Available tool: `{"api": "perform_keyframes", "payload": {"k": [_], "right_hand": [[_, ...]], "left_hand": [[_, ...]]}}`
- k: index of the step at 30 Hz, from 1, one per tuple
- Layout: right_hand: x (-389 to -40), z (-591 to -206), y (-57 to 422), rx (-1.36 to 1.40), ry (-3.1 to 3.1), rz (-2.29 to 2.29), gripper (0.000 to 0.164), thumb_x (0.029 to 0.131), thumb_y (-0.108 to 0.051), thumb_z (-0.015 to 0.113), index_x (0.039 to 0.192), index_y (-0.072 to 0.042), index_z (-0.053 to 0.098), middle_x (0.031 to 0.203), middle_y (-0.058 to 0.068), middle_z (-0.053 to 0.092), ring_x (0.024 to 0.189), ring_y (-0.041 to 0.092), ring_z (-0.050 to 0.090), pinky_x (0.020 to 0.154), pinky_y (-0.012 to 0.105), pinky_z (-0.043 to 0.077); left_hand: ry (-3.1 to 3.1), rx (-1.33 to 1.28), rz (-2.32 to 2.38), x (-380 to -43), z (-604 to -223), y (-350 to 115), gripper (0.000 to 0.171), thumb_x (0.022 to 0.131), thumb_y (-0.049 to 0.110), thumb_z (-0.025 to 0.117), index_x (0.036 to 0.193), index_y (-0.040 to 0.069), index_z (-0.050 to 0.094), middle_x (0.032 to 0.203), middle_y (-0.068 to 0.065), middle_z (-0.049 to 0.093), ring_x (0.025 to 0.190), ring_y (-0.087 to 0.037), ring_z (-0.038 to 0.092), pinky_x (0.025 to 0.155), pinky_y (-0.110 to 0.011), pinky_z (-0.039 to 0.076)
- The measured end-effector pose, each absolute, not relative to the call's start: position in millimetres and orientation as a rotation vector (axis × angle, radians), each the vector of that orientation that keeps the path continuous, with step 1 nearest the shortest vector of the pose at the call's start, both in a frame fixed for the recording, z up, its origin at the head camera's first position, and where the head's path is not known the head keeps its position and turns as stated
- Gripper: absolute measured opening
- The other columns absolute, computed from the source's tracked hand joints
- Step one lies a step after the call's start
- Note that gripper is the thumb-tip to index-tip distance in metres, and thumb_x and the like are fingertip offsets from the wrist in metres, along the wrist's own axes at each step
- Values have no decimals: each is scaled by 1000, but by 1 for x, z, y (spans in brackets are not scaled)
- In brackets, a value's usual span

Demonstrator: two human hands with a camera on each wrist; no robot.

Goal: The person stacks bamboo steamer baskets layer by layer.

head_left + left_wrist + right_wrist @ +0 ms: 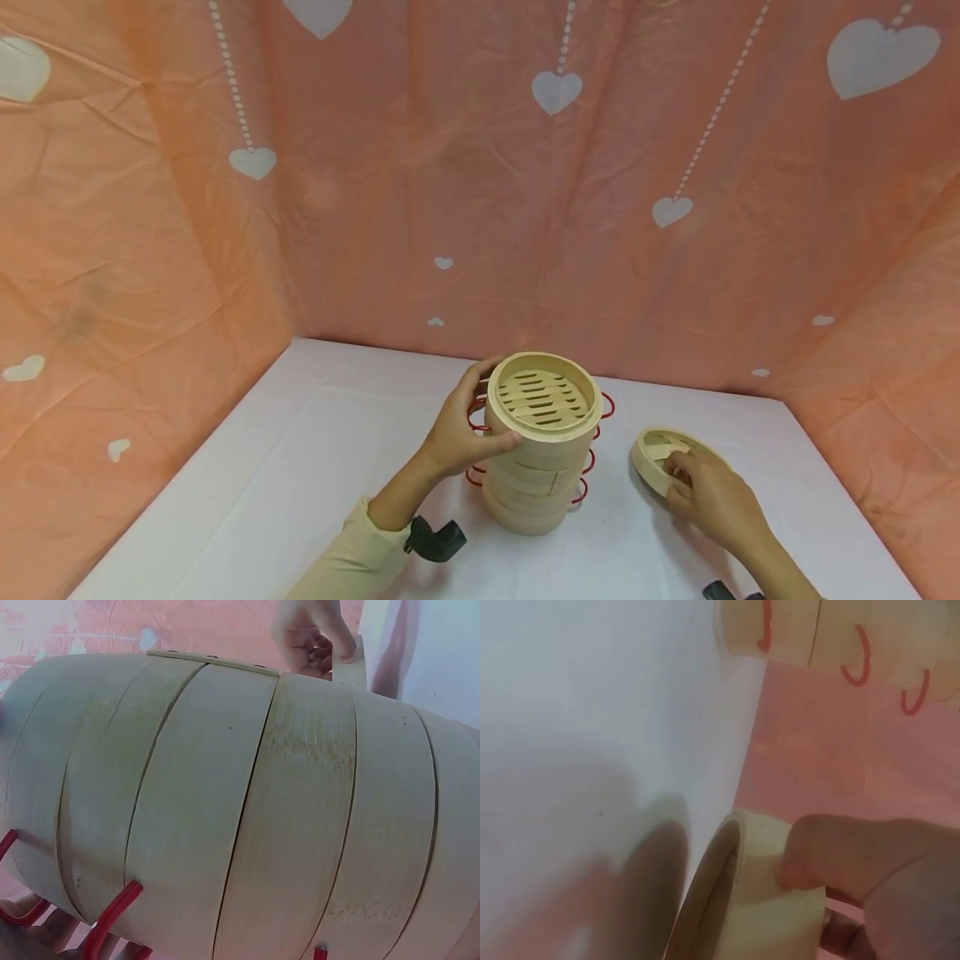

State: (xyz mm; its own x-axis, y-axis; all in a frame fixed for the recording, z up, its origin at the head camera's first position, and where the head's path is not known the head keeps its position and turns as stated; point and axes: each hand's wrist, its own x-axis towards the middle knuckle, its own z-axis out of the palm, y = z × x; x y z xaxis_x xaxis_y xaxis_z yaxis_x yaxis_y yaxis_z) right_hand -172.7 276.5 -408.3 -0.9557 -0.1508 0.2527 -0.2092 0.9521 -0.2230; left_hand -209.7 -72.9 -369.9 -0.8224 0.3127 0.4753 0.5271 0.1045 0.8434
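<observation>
A tall stack of round bamboo steamer baskets stands on the white table, with red loop handles on its sides and a slatted floor showing in the top tier. My left hand grips the upper left of this stack, thumb across the front and fingers round the back. In the left wrist view the stacked walls fill the picture. To the right, my right hand pinches the edge of a shallow round bamboo steamer lid, which tilts close over the table. In the right wrist view, the thumb presses the lid's outer band.
The white-covered table is bordered by orange-pink cloth walls with white hearts. Black wrist mounts sit at both of my wrists. The stack stands between my hands, left of the lid.
</observation>
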Motion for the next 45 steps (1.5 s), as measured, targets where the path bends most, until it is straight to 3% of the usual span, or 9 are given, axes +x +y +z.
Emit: {"api": "perform_keyframes", "payload": {"k": [14, 26, 45], "right_hand": [[-173, -395, 272, 395, -2627, 327, 22, 65, -9, 72, 85, -17, 66, 77, -6, 55, 73, 16, 51, 59, 39, 41], [-173, -368, 264, 466, -2414, 388, 24, 61, -9, 70, 83, -17, 64, 73, -7, 54, 68, 15, 48, 56, 32, 36], [-179, -318, 245, 505, -2294, 442, 24, 66, -7, 67, 89, -13, 67, 76, -2, 55, 74, 17, 47, 63, 35, 36]], "left_hand": [[-2196, -851, -1810, -210, -371, -73, 87, 69, 24, 81, 144, 19, 38, 139, -5, 49, 125, -27, 49, 101, -45, 43], [-2187, -851, -1810, -211, -373, -72, 86, 69, 22, 80, 144, 19, 39, 139, -5, 50, 125, -30, 49, 101, -46, 44], [-2192, -834, -1811, -212, -372, -73, 86, 68, 25, 81, 143, 18, 40, 139, -5, 50, 124, -25, 51, 101, -40, 44]]}}
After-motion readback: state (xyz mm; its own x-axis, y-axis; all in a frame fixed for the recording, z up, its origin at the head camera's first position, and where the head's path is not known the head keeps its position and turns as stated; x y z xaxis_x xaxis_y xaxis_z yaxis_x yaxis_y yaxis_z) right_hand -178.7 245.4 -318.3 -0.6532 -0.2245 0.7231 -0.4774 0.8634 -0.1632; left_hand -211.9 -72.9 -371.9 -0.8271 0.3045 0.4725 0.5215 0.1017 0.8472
